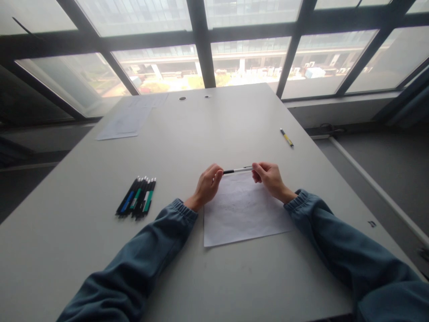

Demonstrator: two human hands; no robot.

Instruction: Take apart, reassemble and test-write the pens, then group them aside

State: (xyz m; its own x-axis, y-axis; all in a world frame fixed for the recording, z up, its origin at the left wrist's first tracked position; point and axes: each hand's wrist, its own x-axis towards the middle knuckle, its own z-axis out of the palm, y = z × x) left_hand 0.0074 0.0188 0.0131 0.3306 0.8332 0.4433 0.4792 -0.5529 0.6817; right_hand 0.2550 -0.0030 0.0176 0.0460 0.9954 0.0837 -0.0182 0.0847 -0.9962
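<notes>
When inspected, shows pen [237,170] between left hand [207,185] and right hand [271,180], with grip clamped near each end; appears unfinished, with pens [136,198] grouped, yellow pen [287,138] apart.

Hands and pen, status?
Left hand on dark end of pen, right hand on white end. Pen near far edge of paper. Pen bunch left, yellow pen right; nothing seen blocking.
</notes>
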